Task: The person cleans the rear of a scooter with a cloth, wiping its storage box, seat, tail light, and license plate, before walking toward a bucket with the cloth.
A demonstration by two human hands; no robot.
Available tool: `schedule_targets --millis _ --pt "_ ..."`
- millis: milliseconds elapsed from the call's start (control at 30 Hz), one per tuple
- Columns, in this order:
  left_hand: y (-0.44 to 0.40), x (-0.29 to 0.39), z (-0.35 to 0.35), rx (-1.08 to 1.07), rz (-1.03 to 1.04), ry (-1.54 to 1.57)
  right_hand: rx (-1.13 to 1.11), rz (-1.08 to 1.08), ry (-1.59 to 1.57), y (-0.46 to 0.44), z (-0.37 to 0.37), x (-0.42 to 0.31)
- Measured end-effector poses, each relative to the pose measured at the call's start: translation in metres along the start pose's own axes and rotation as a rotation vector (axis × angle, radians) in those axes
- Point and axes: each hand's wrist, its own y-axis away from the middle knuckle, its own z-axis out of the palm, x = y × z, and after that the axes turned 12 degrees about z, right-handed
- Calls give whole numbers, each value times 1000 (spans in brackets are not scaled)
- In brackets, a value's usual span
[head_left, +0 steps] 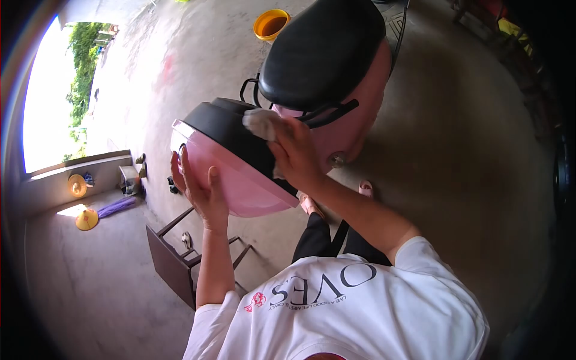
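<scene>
A pink and black storage box (240, 174) sits behind the black seat (324, 54) of a pink scooter (360, 114). My left hand (203, 191) rests against the box's pink side with its fingers spread. On the box's black part, my right hand (298, 156) presses a light grey cloth (261, 123), its fingers closed round it. Black grab rails (333, 113) stick out between the seat and the box. The underside of the box and part of the cloth are hidden.
By the scooter's far side stands a yellow bucket (272, 26). A dark brown chair (174, 264) is close to my left arm. Straw hats (87, 219) and a purple umbrella (117, 207) lie near a low wall (84, 177) at the left.
</scene>
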Motion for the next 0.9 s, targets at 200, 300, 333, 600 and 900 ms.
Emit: schedule_targets --millis 200,300,333,600,900 --pt "-1 -1 -1 -3 -11 -7 -303 -274 70 -93 27 -30" --pt "2 -5 -1 -2 13 -32 -129 -177 -15 -100 45 -18" --pt "2 -5 0 0 26 -50 -157 -219 6 -92 39 -14" --pt "3 0 1 -27 84 -110 -251 -260 0 -41 -10 -37" --pt "3 9 -5 -73 32 -190 -997 -338 119 -187 133 -31"
